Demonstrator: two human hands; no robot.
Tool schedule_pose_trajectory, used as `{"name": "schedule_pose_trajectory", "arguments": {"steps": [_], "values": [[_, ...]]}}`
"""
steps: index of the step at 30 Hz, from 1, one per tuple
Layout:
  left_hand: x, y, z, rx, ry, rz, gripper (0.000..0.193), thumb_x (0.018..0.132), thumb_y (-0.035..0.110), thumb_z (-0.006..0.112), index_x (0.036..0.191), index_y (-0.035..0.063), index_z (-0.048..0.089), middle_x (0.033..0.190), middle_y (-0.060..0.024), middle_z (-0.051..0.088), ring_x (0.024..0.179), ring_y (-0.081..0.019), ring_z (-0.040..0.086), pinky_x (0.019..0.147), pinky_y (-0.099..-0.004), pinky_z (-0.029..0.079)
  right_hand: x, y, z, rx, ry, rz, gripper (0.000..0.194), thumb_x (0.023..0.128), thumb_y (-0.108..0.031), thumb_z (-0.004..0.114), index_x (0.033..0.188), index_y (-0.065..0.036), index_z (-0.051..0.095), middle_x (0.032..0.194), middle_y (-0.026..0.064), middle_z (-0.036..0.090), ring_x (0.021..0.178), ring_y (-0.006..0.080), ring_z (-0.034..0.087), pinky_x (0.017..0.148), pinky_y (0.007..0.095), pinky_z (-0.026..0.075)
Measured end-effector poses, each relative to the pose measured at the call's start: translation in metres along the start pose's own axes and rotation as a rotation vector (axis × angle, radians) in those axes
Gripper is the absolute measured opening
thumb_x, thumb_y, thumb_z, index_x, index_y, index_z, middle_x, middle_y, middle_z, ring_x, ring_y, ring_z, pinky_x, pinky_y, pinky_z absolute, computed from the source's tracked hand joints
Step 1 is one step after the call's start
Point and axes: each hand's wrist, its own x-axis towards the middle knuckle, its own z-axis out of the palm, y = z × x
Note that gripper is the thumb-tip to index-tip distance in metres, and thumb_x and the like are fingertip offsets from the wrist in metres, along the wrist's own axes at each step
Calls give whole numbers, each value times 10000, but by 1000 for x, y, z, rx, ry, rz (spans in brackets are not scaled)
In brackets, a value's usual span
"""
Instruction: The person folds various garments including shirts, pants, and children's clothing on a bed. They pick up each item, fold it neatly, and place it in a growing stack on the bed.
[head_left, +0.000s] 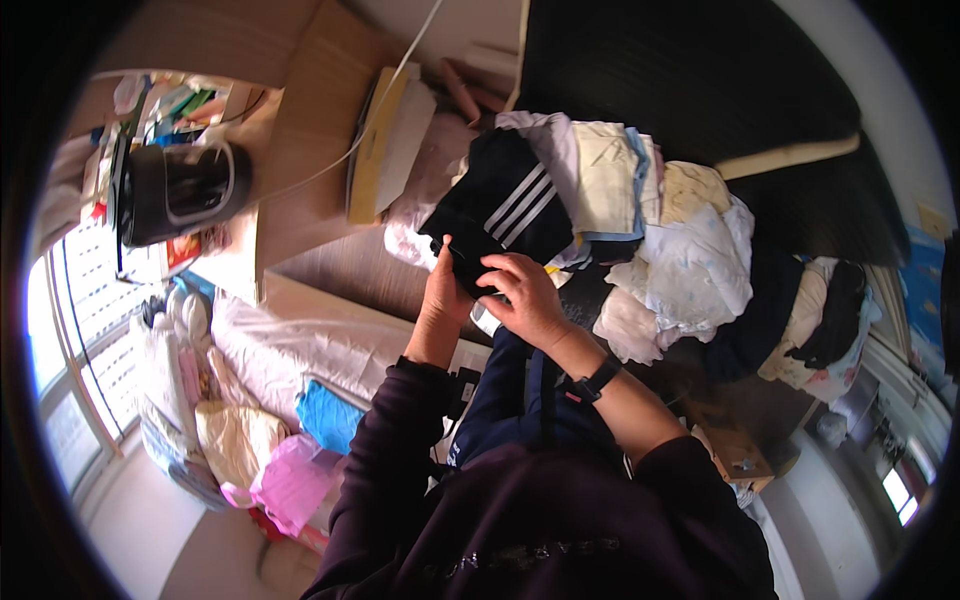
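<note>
A black garment with three white stripes (525, 206) lies on top of stacked clothing in front of me. My left hand (448, 292) grips its near edge, thumb on top and the other fingers mostly hidden under the cloth. Against the same edge, my right hand (529, 300) has bent, slightly parted fingers; whether they pinch the fabric cannot be made out. Just beyond the garment are folded cream cloth (604, 180) and lilac cloth (544, 131). To the right, a white patterned cloth (694, 262) sits in a loose heap.
A wooden cabinet (315, 142) stands on the left, with a black appliance (187, 191) beside it. A white cable (375, 105) hangs across the upper left. Bags, among them a pink plastic bag (296, 480), are at lower left. More clothes (817, 330) hang or lie at far right.
</note>
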Motion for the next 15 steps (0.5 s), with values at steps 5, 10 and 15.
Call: {"name": "schedule_pose_trajectory", "arguments": {"steps": [5,10,15], "values": [[-5,-19,-15,-215,-26,5,480,880,489,513,1137,88,567,1079,-68,618,1016,-228,571,922,-371,435,-1,12,-2,47,90,84,459,673,-158,733,1078,-60,542,1115,120,560,1008,323,540,870,395,441],[-5,-26,3,-244,-55,84,655,880,582,424,1285,69,461,1248,-99,538,1141,-252,511,1003,-397,372,13,19,-5,-49,-40,110,716,647,-261,765,1230,-6,438,1184,167,524,1080,348,499,932,415,404],[-10,-39,2,-224,207,52,529,855,441,527,1235,73,505,1196,-89,573,1082,-256,542,971,-391,394,17,40,-5,90,-168,229,455,791,-222,636,1177,-14,513,1106,176,579,1007,346,547,888,387,436]]}}
